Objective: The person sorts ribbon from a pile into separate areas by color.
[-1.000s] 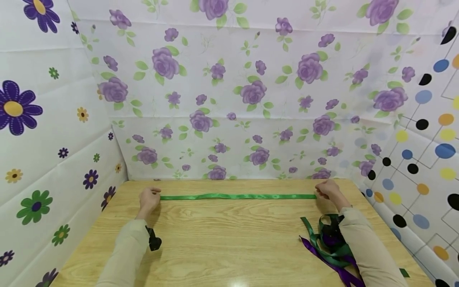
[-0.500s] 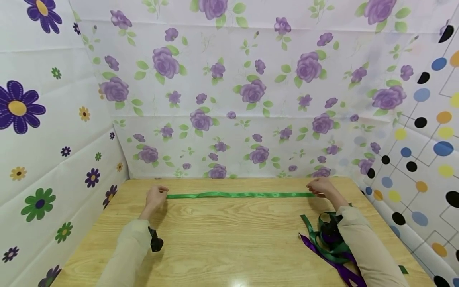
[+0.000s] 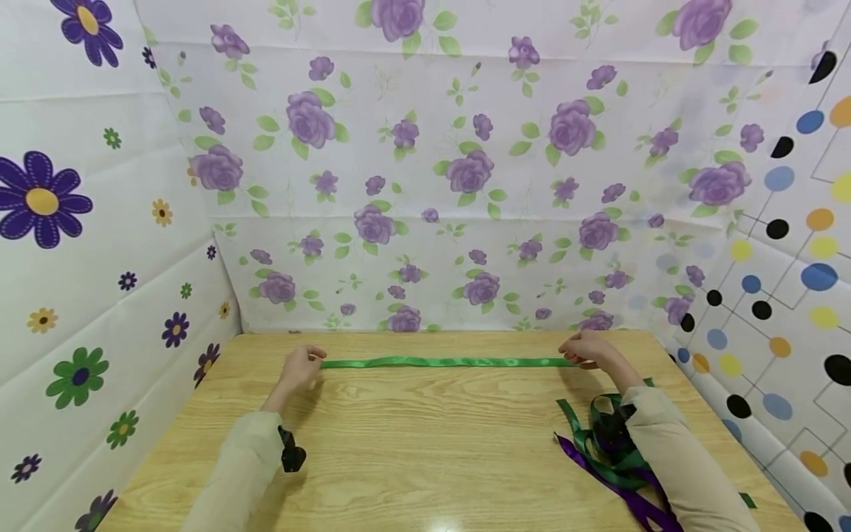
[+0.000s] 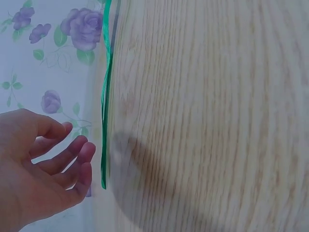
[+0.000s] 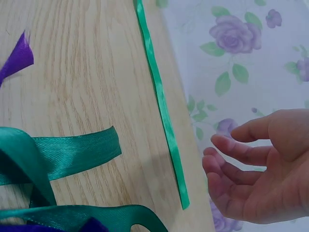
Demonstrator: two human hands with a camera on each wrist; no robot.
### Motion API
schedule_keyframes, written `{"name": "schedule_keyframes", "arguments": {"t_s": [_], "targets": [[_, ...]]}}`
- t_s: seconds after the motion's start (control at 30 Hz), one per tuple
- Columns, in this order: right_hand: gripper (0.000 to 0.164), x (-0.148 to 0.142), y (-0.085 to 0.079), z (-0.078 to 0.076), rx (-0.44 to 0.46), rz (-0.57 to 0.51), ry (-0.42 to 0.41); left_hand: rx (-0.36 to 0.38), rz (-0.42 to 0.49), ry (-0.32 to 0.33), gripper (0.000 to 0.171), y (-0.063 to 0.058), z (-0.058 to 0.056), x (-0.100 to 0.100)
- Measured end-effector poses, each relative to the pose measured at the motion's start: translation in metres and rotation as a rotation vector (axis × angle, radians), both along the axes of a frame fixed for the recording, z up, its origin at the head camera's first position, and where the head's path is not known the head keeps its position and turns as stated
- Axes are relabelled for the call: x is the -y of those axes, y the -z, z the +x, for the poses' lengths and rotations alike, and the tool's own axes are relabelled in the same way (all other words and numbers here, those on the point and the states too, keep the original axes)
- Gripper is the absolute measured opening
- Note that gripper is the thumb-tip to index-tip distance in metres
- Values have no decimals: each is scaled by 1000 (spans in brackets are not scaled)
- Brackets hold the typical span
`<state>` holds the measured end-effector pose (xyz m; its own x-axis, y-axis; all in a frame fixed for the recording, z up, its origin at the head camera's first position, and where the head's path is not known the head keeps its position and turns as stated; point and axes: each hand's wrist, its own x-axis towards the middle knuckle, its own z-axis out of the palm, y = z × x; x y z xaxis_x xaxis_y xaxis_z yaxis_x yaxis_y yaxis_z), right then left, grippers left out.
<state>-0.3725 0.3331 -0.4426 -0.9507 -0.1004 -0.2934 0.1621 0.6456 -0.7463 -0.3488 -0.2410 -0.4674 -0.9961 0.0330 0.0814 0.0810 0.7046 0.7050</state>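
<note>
Green ribbon (image 3: 452,361) lies lengthwise near the far edge of the table (image 3: 425,443), slightly rippled, worst toward its left part. Left hand (image 3: 302,368) is above the table's far-left area, just beyond the ribbon's left end: fingers loosely bent, nothing gripped, clear of the ribbon per the wrist view. Right hand (image 3: 594,350) matches over the table's far-right area, relaxed, holding nothing. Dark green ribbon (image 3: 621,471) and purple ribbon (image 3: 625,496) sit tangled on the table's right side, partly under the right forearm. Step looks like laying the strip straight. To do it well, I'd pinch both tips lightly, pull evenly, lower flat to the table, smooth from the middle out; keep the right sleeve off the tangle so nothing drags
</note>
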Motion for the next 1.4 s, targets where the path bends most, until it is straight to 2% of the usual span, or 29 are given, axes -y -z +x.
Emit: {"name": "schedule_keyframes", "arguments": {"t_s": [0.37,0.53,0.63,0.77,1.07,1.27,1.4], "targets": [[40,9,-6,9,35,22,-66,18,38,9,28,7,5,-15],[39,14,-10,18,45,25,-99,15,42,31,26,4,8,-21],[39,17,-13,25,43,34,-113,40,65,43,27,2,11,-24],[38,21,-15,31,32,47,-135,57,80,55,28,2,15,-26],[28,22,-15,40,2,70,-175,46,87,102,28,0,25,-30],[29,24,-13,47,-34,99,-194,12,36,137,28,-3,32,-37],[30,28,-12,54,-101,129,-183,-7,5,128,29,-4,35,-42]]}}
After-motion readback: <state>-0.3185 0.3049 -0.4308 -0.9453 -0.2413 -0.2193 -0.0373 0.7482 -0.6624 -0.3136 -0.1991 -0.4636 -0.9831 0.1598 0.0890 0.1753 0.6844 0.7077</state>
